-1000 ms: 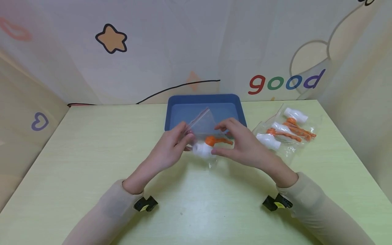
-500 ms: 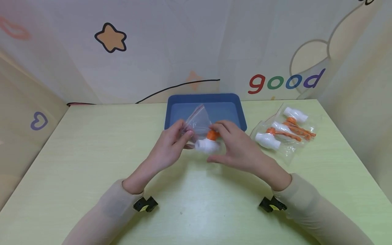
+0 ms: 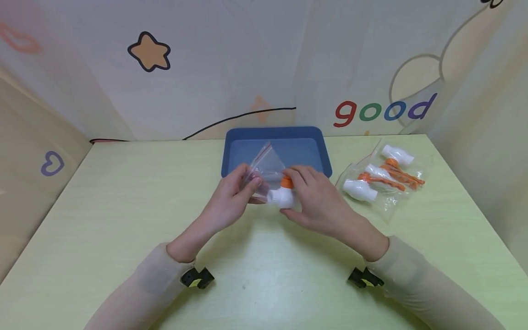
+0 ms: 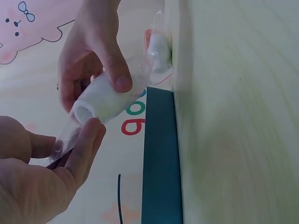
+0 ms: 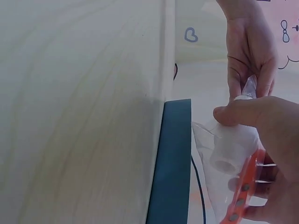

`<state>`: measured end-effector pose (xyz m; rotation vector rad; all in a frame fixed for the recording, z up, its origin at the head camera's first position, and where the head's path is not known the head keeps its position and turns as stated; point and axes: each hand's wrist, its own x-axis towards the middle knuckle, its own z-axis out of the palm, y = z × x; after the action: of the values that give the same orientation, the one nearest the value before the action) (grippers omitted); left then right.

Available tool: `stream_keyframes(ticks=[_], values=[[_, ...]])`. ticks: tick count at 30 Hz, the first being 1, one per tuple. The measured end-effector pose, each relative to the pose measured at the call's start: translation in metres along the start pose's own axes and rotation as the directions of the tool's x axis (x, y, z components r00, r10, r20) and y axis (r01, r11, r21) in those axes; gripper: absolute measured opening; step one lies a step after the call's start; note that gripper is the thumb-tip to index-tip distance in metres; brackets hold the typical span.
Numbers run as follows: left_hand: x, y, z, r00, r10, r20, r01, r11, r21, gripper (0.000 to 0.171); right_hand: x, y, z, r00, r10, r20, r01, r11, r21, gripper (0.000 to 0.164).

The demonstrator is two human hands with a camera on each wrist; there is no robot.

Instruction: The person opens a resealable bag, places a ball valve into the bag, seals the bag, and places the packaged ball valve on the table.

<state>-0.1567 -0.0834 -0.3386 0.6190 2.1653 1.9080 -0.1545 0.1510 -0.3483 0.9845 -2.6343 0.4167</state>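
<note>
A white ball valve [image 3: 281, 198] with an orange lever handle [image 5: 243, 198] sits inside a clear zip bag [image 3: 267, 161], held above the table. My left hand [image 3: 226, 196] pinches the bag's edge between thumb and fingers, to the left of the valve. From the right, my right hand [image 3: 323, 198] grips the valve through the plastic, thumb on the white body and fingers by the orange handle. In the head view that hand hides most of the lever. The left wrist view shows the valve's round end [image 4: 85, 112] facing the left fingertips.
Behind the hands, a shallow blue tray [image 3: 276, 133] stands at the table's back edge. Several bagged white valves [image 3: 360, 190] with orange handles lie to the right of it. A printed curtain [image 3: 222, 59] hangs behind the table [image 3: 123, 206].
My right hand has moved left and closed round the bagged valve. The valve has turned, with its orange top now upward and its lever behind the fingers. My left hand keeps hold of the bag.
</note>
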Motion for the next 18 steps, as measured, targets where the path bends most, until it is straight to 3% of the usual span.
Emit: stream_keyframes(ticks=[6,11,18], values=[[0.001,-0.005,0.003,0.999,-0.031,0.016,0.032,0.998,-0.055,0.017,-0.002,0.001,-0.001,1.000,-0.029,0.002,0.029,0.999,-0.015,0.075],[0.002,-0.009,0.006,0.998,-0.055,0.037,0.057,0.997,-0.055,0.017,-0.005,0.002,-0.005,0.998,0.007,0.069,-0.007,1.000,-0.004,0.076],[0.001,-0.011,0.006,0.995,-0.078,0.068,0.075,0.996,0.053,0.024,-0.012,0.003,-0.013,0.977,0.099,0.187,-0.107,0.994,0.031,0.078]])
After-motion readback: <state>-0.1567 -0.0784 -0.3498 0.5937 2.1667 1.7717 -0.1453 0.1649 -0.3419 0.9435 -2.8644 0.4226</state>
